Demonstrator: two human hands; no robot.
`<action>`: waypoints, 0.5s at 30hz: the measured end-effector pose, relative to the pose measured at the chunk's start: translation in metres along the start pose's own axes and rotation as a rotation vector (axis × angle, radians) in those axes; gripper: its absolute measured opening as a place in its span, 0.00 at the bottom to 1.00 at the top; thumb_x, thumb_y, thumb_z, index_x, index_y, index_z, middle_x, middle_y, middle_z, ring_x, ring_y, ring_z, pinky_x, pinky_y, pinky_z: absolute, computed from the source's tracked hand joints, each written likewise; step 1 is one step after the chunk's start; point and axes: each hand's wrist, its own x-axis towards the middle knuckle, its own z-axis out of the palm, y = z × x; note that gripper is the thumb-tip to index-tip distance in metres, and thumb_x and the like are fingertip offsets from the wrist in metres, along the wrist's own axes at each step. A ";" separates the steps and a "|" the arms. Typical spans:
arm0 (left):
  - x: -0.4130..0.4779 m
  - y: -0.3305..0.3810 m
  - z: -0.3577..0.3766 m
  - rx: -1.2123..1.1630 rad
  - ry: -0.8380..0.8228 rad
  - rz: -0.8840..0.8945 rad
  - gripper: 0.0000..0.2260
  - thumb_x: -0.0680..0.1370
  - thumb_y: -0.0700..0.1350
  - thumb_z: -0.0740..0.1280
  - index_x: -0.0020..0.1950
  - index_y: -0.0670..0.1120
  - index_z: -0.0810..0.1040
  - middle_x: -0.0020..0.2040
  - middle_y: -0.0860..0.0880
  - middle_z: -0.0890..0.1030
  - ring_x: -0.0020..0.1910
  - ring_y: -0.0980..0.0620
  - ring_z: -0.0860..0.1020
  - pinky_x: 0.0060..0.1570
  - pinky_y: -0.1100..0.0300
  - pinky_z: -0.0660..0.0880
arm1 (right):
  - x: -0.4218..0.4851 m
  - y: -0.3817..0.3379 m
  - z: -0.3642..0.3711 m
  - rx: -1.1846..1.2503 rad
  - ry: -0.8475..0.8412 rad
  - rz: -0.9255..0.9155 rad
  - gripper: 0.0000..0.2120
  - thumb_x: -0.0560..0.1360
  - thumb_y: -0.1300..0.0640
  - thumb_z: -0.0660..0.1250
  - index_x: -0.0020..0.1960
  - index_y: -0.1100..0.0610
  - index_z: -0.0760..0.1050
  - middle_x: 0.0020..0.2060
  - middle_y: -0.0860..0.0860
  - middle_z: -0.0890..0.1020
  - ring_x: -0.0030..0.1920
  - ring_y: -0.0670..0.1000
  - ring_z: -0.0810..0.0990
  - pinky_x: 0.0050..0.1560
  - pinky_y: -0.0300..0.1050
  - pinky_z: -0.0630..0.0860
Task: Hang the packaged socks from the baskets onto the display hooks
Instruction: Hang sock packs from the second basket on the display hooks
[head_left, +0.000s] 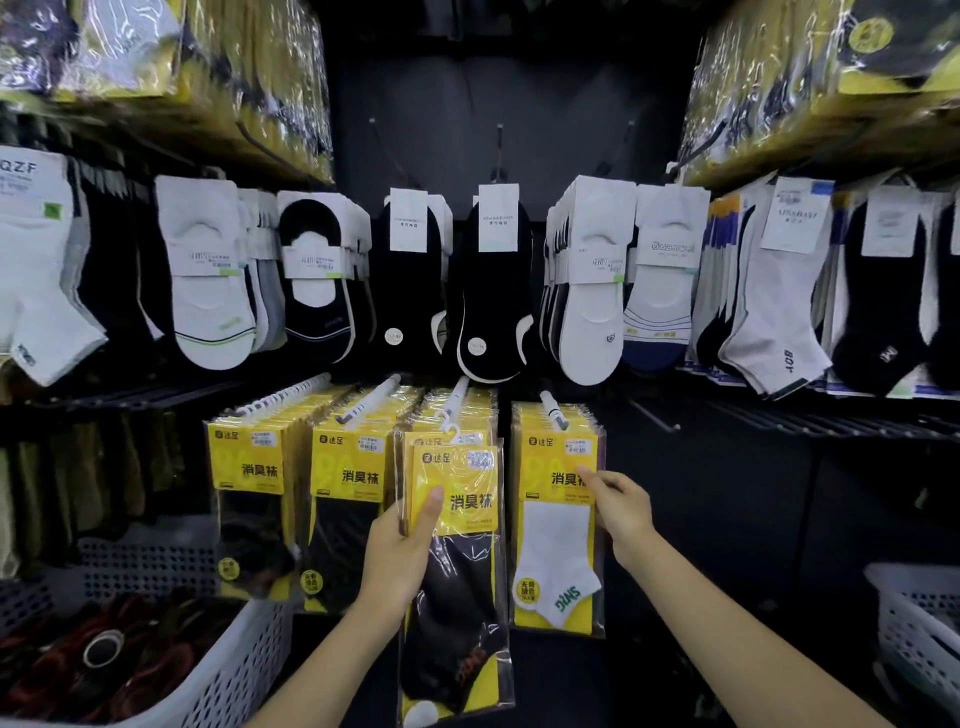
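Observation:
My left hand (402, 545) grips the left edge of a yellow packet of black socks (457, 561), thumb on its front. The packet's white hanger sits at the tip of the third display hook (457, 392), in front of a stack of the same packets. My right hand (621, 506) rests on the right edge of a yellow packet of white socks (558, 519), which hangs on the fourth hook (550, 408); its fingers pinch that edge. Two more stacks of yellow packets (249, 499) hang on hooks to the left.
A white perforated basket (228, 675) with dark packaged socks stands at the lower left. Another white basket (919, 618) is at the lower right. Rows of loose-carded socks (493, 280) hang above. An empty dark hook (657, 415) juts out to the right.

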 end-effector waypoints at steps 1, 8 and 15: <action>-0.001 0.000 0.001 -0.007 0.000 0.001 0.17 0.74 0.58 0.64 0.31 0.49 0.69 0.21 0.56 0.68 0.22 0.60 0.67 0.27 0.70 0.66 | 0.000 0.003 0.000 -0.006 0.038 0.006 0.10 0.73 0.55 0.72 0.48 0.62 0.78 0.49 0.59 0.83 0.52 0.57 0.81 0.58 0.55 0.77; -0.008 0.000 0.008 -0.046 -0.027 -0.034 0.13 0.71 0.62 0.64 0.40 0.53 0.77 0.41 0.54 0.79 0.38 0.60 0.75 0.38 0.71 0.70 | -0.007 0.023 -0.021 -0.047 0.201 0.045 0.12 0.73 0.57 0.72 0.52 0.64 0.77 0.50 0.60 0.81 0.46 0.53 0.78 0.53 0.53 0.78; -0.019 0.003 0.030 -0.096 -0.052 -0.095 0.20 0.65 0.64 0.67 0.42 0.48 0.81 0.31 0.55 0.82 0.32 0.61 0.78 0.33 0.71 0.72 | -0.063 0.005 -0.008 -0.023 -0.272 -0.073 0.12 0.76 0.48 0.67 0.50 0.57 0.79 0.45 0.53 0.82 0.41 0.48 0.80 0.38 0.37 0.77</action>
